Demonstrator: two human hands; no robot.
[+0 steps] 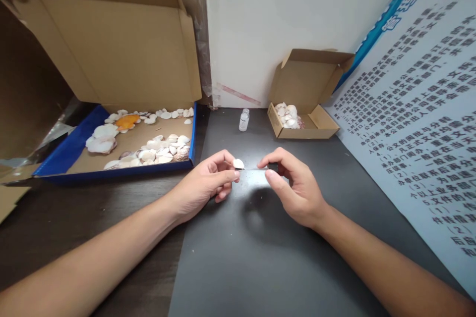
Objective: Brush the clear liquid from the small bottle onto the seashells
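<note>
Pinched shell (238,164) w/ L hand (203,183), long side abt L-R; had R hand (299,188) just R of shell, tips apart, couldn't tell if gripping sth.

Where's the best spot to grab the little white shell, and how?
Probably pinch the small, white, curved shell by its right edge, with the right hand coming from the right. The left hand has it from the left and below, while the right end sticks out uncovered. It's small, so two fingertips should do.
</note>
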